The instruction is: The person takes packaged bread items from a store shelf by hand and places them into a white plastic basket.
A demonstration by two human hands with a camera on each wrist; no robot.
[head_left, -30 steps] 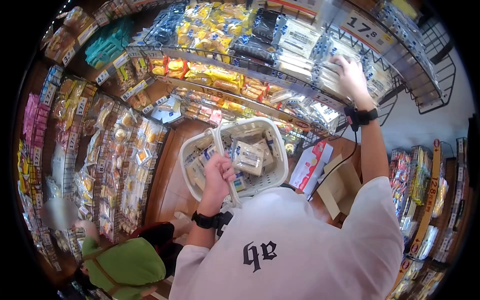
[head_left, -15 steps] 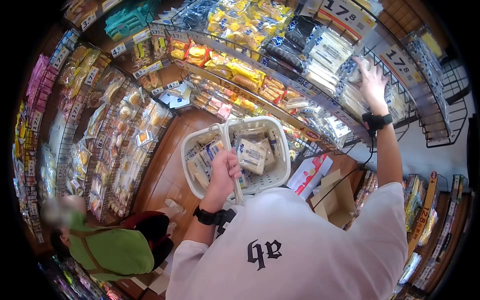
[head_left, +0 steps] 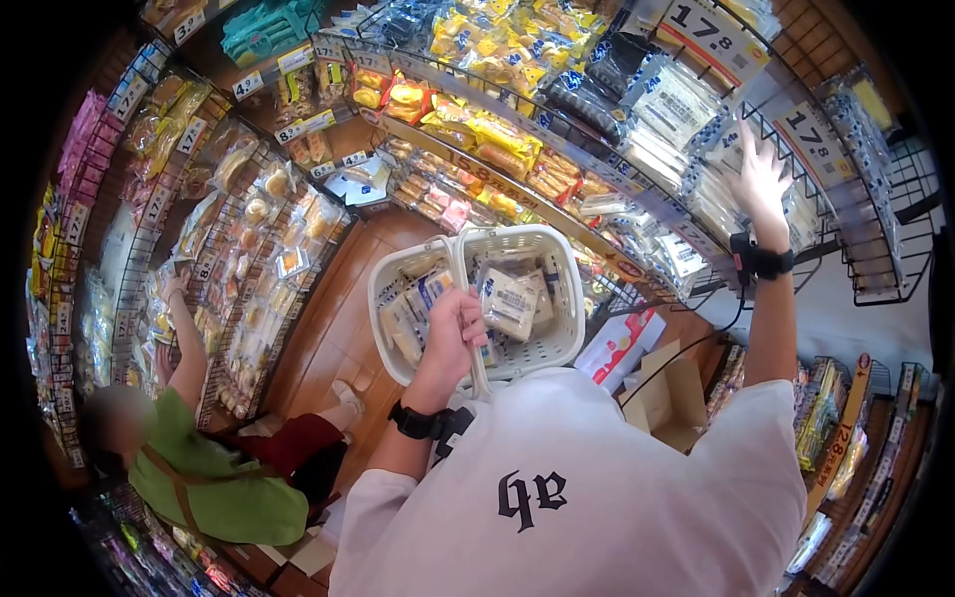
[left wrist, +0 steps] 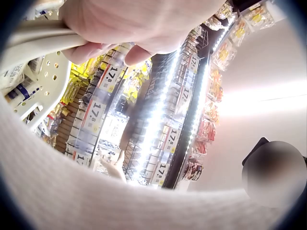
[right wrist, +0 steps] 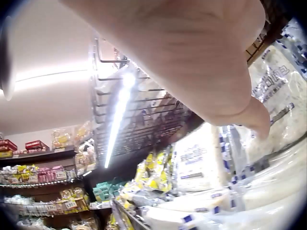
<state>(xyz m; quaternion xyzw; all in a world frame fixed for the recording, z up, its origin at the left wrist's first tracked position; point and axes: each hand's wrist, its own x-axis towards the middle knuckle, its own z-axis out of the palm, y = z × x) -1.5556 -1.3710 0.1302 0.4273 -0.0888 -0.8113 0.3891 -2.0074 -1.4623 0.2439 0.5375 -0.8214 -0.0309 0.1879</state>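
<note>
The left hand [head_left: 455,333], a black strap [head_left: 413,422] on its wrist, is above the middle of the white basket [head_left: 569,323], its fingers curled tightly round the raised handle [head_left: 461,261]. The right hand [head_left: 761,184], well beyond the basket and to its right, stretches over a shelf row of pale, clear-wrapped packs [head_left: 716,194]. Its fingers are spread apart and hold nothing. In the right wrist view its thumb lies over one pack [right wrist: 283,105]; whether it touches cannot be told.

The basket has perforated walls, and its handle crosses above the contents. To the left of that handle, several flat wrapped packs [head_left: 403,328] lie tilted against one another; to its right, a printed clear pack [head_left: 510,300] lies on top of others.

To the left of the basket, a person in a green top [head_left: 214,488] reaches an arm to a wire rack of wrapped buns [head_left: 264,259], with brown floor [head_left: 338,328] between rack and basket. Beyond the basket, tiered shelves bear yellow packs [head_left: 517,40], then dark ones [head_left: 587,99], then the pale row under a 17.8 price sign [head_left: 704,35]. Just right of the basket are a red-and-white carton [head_left: 615,348] and an open cardboard box [head_left: 667,398].
</note>
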